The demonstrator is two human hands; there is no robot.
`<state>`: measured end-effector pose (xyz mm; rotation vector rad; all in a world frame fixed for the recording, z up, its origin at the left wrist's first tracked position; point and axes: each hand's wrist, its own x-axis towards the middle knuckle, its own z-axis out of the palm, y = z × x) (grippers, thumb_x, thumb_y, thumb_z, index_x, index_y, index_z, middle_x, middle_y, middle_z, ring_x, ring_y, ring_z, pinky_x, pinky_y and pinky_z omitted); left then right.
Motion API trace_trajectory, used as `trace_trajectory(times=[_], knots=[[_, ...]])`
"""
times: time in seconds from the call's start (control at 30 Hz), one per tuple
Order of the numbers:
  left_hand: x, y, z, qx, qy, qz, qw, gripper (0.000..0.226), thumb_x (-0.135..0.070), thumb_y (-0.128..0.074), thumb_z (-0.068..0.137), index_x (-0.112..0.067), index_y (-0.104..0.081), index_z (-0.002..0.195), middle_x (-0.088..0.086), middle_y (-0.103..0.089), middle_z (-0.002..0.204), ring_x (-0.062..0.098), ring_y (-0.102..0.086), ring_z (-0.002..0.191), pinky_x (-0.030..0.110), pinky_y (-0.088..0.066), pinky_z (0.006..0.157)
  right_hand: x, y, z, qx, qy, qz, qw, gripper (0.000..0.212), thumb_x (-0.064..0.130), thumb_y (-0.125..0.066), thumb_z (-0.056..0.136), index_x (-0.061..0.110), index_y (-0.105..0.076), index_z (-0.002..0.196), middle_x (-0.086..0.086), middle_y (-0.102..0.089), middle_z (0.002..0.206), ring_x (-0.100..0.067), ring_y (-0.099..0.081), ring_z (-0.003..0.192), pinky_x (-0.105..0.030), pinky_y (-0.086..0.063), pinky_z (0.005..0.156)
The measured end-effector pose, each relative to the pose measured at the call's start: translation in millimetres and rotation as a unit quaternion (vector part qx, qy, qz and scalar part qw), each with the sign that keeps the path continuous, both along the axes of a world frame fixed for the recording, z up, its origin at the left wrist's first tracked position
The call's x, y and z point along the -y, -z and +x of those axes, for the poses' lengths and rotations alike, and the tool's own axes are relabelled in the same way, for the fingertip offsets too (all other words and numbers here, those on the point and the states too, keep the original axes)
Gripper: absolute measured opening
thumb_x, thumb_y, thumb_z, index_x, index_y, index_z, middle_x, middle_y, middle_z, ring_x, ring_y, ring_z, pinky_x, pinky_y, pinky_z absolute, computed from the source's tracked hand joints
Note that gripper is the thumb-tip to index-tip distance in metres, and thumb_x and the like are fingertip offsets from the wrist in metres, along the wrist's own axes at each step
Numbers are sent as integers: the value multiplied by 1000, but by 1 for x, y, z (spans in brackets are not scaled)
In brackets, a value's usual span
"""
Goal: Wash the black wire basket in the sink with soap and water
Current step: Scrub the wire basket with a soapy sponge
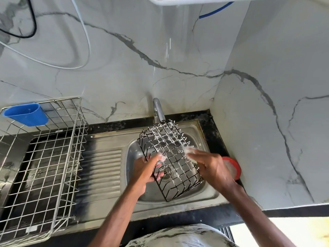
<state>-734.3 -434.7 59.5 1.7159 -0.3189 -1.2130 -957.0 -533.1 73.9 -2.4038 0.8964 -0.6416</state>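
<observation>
Gripping the black wire basket (171,158) above the sink (198,133), left hand (146,169) clamps its edge; right hand (211,165) touches it, hold blurred.

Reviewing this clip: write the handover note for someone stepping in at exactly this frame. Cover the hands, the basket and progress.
Left hand: grips the black wire basket by its left edge, over the sink bowl, with the far end just below the tap.
Right hand: fingers lie on the basket's upper wires in suds, blurred.
Done: white foam sits on much of the wire grid.
Left: probably scrub the remaining wires, then rinse off the soap. No clear water stream shows at the tap.
</observation>
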Motion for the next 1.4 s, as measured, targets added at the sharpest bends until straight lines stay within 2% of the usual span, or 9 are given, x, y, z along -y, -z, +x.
trace_trajectory(times=[0.17,0.27,0.37,0.53,0.67,0.9,1.03,1.2,1.4], knots=[[6,1,-4,12,2,-5,1000,26,-43,-76,89,-21,-69,102,9,-78,103,31,-79,81,40,-66,70,29,0,26,0,3,-20,1000,44,-17,-55,86,9,-74,117,-8,-65,132,-16,-66,119,-15,-56,87],[4,2,4,6,-13,-1,1000,23,-44,-76,90,-24,-69,100,9,-78,105,30,-79,78,42,-65,72,18,1,19,2,-4,-9,1000,51,-17,-55,85,14,-73,121,-2,-63,136,-14,-68,116,-23,-60,85],[1,6,11,10,-35,2,999,25,-42,-77,90,-21,-71,102,9,-78,104,28,-78,72,32,-61,57,-5,6,-4,22,10,-5,1000,61,-24,-55,77,16,-75,119,0,-63,135,-10,-65,119,-10,-55,85],[-1,7,8,-6,-40,17,999,26,-44,-78,87,-22,-71,100,9,-79,101,28,-77,70,35,-62,58,-36,15,-24,62,53,29,996,66,-30,-54,73,12,-74,120,2,-62,136,-4,-56,129,-26,-49,106],[-2,9,-1,-16,-23,26,999,55,-54,-83,77,-19,-66,115,10,-79,101,34,-78,78,38,-63,58,-25,14,-20,51,54,4,997,67,-31,-52,70,12,-76,116,0,-64,134,-8,-59,126,-22,-51,102],[-5,2,-11,-11,-8,22,1000,23,-38,-78,88,-19,-69,97,12,-77,101,28,-76,76,27,-59,53,-2,3,23,65,48,-15,997,47,-22,-57,84,10,-76,112,1,-65,129,-8,-66,114,-19,-54,93],[-9,1,1,-16,-42,21,999,31,-40,-78,87,-16,-70,106,9,-78,100,26,-76,68,26,-56,49,-24,11,11,63,63,-1,996,59,-22,-55,78,19,-77,114,3,-66,131,-8,-65,119,-32,-61,88],[-9,1,9,-5,-80,12,997,21,-39,-78,88,-23,-73,99,10,-78,101,26,-73,68,27,-57,48,-57,10,8,53,61,3,997,71,-25,-53,66,21,-77,114,7,-66,133,-4,-61,123,-26,-57,93],[-10,-2,5,-34,-89,-2,995,18,-40,-76,90,-24,-72,97,10,-76,106,26,-76,90,52,-63,86,-78,4,24,40,-45,-35,998,61,-22,-55,67,11,-77,113,0,-70,127,-12,-67,116,-31,-60,88]])
